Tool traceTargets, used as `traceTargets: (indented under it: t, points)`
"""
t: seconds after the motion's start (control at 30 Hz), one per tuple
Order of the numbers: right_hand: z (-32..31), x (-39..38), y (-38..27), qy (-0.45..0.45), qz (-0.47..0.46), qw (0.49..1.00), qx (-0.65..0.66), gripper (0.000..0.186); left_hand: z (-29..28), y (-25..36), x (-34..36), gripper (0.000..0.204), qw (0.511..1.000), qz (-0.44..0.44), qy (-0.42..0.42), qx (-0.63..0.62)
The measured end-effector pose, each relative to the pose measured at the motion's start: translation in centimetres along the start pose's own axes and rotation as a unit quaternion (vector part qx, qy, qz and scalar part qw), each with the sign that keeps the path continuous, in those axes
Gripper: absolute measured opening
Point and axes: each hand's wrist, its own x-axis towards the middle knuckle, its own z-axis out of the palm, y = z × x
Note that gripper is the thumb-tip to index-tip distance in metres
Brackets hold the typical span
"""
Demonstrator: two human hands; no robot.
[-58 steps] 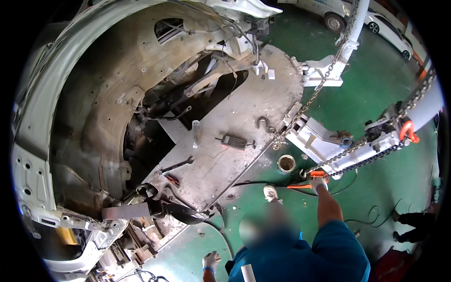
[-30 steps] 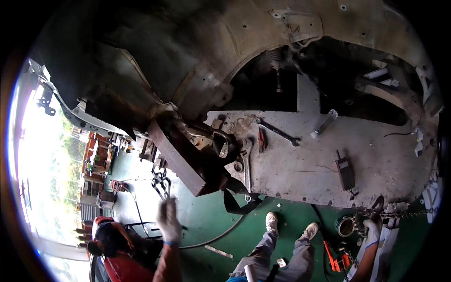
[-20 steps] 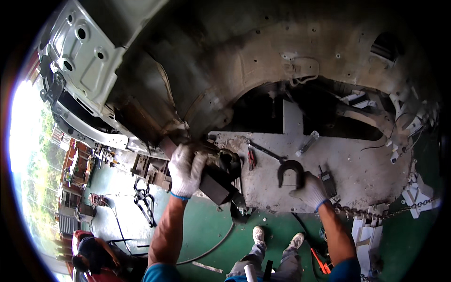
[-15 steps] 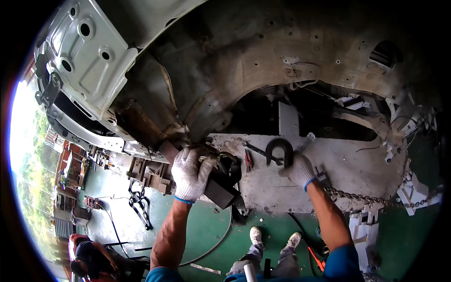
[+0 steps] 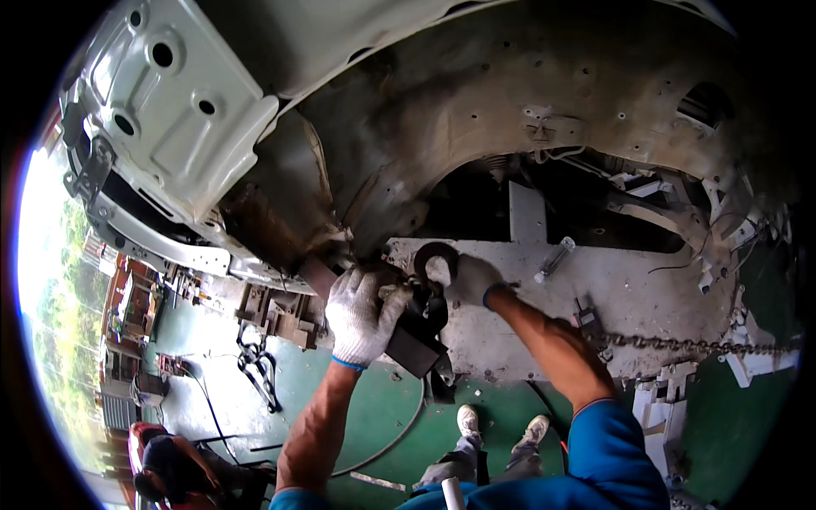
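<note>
In a white knit glove, my left hand (image 5: pixel 361 316) is closed over a dark, blocky metal clamp (image 5: pixel 416 347) at the lower front of the car body. My gloved right hand (image 5: pixel 474 282) grips a black U-shaped shackle (image 5: pixel 422 262), which is up against the right side of the clamp. Where the two metal pieces meet is partly hidden and dark. A brownish flat metal piece (image 5: pixel 317 275) sticks out at the upper left of my left hand.
A dented wheel arch (image 5: pixel 510 102) spans above my hands. The white bench plate (image 5: pixel 527 340) bears a clear tube-like object (image 5: pixel 555 259). A heavy chain (image 5: pixel 688 343) stretches right. Black chain-like hooks (image 5: pixel 257 374) lie on the green floor. Another person (image 5: pixel 174 467) sits at lower left.
My right hand has carried the shackle leftward, from over the plate to the clamp. My left hand stays on the clamp. The whole view has shifted slightly.
</note>
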Motion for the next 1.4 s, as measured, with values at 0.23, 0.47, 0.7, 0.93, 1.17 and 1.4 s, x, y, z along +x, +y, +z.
traceTargets:
  t: [0.23,0.47,0.7,0.93,1.17,1.4]
  points:
    - [-0.9,-4.0,2.9,0.113,0.047,0.983,0.137,0.048,0.0,-0.1,-0.8,0.017,0.999,-0.033,0.029,-0.022]
    - [0.3,-1.9,7.0,0.135,0.131,0.979,0.074,0.050,0.0,-0.1,-0.7,0.019,0.999,-0.020,0.022,-0.022]
    - [0.5,2.4,1.5,0.052,0.062,0.997,-0.007,0.052,0.2,0.5,-0.1,0.019,0.998,-0.029,0.020,-0.049]
    - [5.0,-0.2,3.3,-0.105,-0.057,0.990,0.074,0.040,-0.2,-0.5,-0.5,0.017,0.999,-0.003,0.039,-0.038]
    - [4.9,2.0,5.0,-0.112,-0.141,0.983,0.021,0.051,0.2,-0.8,-0.2,0.021,0.999,0.006,0.042,0.001]
    - [3.4,-9.7,2.3,0.316,-0.098,0.937,0.109,0.050,0.9,-3.1,-3.2,0.018,0.994,-0.072,0.049,-0.061]
